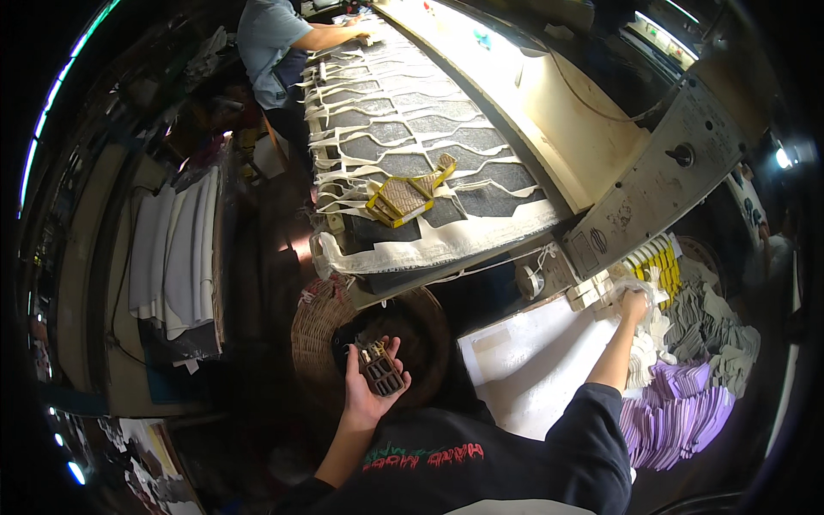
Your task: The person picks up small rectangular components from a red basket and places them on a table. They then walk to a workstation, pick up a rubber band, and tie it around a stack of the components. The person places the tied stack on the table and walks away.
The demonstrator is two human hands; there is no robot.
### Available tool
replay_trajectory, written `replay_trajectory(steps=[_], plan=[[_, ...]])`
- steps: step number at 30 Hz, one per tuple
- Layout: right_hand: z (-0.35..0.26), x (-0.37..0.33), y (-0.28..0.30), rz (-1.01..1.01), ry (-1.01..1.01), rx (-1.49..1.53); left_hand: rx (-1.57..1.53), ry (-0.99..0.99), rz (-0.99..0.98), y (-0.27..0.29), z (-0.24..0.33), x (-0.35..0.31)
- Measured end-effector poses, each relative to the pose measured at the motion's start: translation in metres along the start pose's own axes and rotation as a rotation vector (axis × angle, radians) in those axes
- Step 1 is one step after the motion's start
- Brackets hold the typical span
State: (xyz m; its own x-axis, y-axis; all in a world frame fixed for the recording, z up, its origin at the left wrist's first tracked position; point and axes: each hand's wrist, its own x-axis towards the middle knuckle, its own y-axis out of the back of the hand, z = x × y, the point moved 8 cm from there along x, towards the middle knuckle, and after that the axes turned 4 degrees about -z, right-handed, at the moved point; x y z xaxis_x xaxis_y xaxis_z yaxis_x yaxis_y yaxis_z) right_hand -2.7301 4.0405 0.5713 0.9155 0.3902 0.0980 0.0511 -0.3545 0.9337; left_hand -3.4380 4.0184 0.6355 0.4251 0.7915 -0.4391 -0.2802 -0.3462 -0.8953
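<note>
My left hand (371, 396) is closed round a small dark brown block with rectangular cells (382, 375), with yellowish bits at its upper end. It is held over a round wicker basket (319, 330). Out to the right, my right hand (633, 305) has its fingers curled down on thin whitish material (639, 287), beside stacks of cut pieces; its fingertips are partly hidden. Ahead, a white sheet with cut-out gaps (438, 240) covers the dark table. Yellow-edged, angular shapes that look like cutting dies (402, 202) lie on its near part.
Grey pieces (712, 322) and purple pieces (678, 421) are piled at the right. A white board (528, 369) lies before me. A metal machine arm with a knob (661, 176) slants over the table's right side. Another person (273, 51) works at its far left; folded grey-white cloth (176, 253) hangs left.
</note>
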Motion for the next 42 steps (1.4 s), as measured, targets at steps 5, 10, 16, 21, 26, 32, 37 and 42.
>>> replay_trajectory(steps=[5,10,16,21,26,32,37,42], plan=[[0.015,-0.026,0.026,0.168,0.079,0.264,0.002,-0.028,0.015,0.003,0.002,0.004],[0.029,-0.092,0.015,-0.165,-0.062,0.6,0.102,-0.025,-0.011,0.005,0.003,0.006],[0.005,-0.187,0.007,-0.694,-0.101,0.766,0.225,0.056,0.02,0.01,-0.007,0.007],[-0.005,-0.221,0.001,-0.914,-0.063,0.772,0.286,0.094,0.022,0.01,-0.013,0.007],[0.032,-0.219,-0.012,-0.904,-0.104,0.251,0.279,0.092,0.024,0.012,-0.015,0.004],[-0.027,-0.22,0.03,-0.735,0.037,0.679,0.339,0.113,0.033,0.008,-0.013,0.002],[-0.169,-0.301,0.084,-1.154,0.368,1.406,0.467,0.07,-0.121,-0.024,-0.012,0.009],[-0.246,-0.4,0.1,-1.512,0.429,1.452,0.642,-0.005,-0.297,-0.067,-0.016,0.002]])
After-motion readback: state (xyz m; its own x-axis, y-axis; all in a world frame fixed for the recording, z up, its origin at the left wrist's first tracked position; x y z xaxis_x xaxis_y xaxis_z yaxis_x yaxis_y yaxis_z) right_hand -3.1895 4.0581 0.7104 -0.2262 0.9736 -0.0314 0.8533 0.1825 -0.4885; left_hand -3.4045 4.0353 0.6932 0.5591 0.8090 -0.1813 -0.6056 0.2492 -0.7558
